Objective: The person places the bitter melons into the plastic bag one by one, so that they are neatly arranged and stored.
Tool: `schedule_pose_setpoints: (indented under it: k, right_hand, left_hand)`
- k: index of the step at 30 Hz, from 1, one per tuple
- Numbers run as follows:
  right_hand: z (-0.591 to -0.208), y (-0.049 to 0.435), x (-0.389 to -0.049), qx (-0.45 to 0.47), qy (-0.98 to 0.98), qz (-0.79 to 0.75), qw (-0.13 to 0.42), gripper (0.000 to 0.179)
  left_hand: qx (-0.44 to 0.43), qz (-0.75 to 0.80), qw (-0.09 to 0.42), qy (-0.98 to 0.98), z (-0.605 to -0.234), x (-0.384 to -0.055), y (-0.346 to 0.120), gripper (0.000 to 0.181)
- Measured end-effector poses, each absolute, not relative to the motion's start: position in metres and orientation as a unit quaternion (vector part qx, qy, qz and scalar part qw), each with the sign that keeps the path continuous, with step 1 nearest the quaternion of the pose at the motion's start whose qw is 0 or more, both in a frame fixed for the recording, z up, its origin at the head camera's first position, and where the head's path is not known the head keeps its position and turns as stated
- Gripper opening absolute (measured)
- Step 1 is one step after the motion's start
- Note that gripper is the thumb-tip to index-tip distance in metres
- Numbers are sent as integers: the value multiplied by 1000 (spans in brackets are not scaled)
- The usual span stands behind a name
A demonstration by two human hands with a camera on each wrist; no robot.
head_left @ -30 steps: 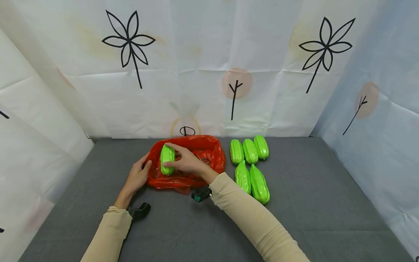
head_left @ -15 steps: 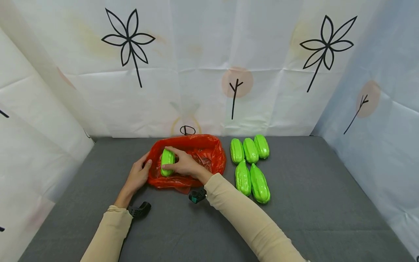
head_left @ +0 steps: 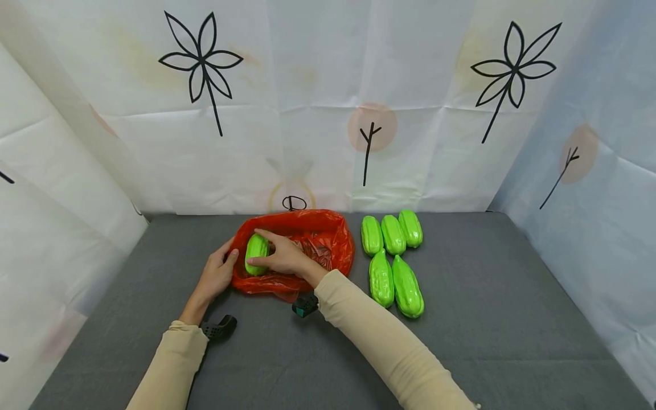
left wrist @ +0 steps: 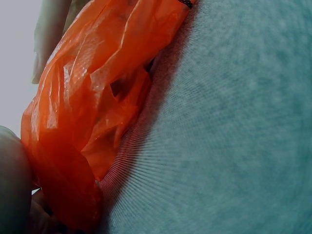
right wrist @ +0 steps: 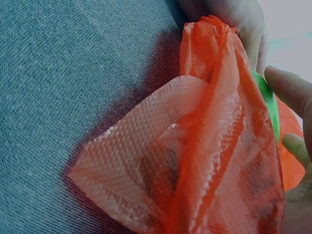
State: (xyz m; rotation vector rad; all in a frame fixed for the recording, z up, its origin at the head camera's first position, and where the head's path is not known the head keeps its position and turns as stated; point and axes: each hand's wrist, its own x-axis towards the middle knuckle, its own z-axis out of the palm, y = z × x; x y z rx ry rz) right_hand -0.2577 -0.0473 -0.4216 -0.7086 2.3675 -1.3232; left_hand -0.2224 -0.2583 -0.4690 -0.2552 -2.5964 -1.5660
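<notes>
A red plastic bag (head_left: 340, 242) stands with its mouth spread wide on the grey cloth. My left hand (head_left: 216, 276) holds its left rim, and in the left wrist view a fingertip shows beside the crinkled red film. Inside the bag's left part, my right hand (head_left: 287, 257) grips a shiny green ridged gourd (head_left: 254, 253), thumb on the near side and fingers over the far end. The right wrist view shows only a strip of the gourd (right wrist: 267, 100) behind the bag's wall.
Right of the bag lie several similar green gourds, a back row (head_left: 393, 234) and a front pair (head_left: 408, 287). Grey cloth (head_left: 487, 296) covers the table. Behind it hangs a white patterned curtain (head_left: 307, 142). Black wrist cameras (head_left: 219, 328) sit under both wrists.
My right hand has lowered the gourd deeper into the bag and shifted slightly left with it. My left hand has stayed at the bag's rim.
</notes>
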Motion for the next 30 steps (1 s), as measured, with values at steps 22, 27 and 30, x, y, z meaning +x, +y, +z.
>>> schedule_pose_setpoints:
  k: [22, 27, 30]
  right_hand:
    - [-399, -7, -251, -258, 803, -508, 177, 76]
    - [-393, 12, -248, -261, 810, -501, 160, 76]
    - [-388, 23, -246, -256, 808, -507, 157, 76]
  left_hand:
    - [-91, -504, 61, -857, -470, -224, -259, 51]
    - [-93, -503, 63, -857, -469, -223, -259, 51]
    - [-92, -504, 60, -857, -468, -222, -259, 51]
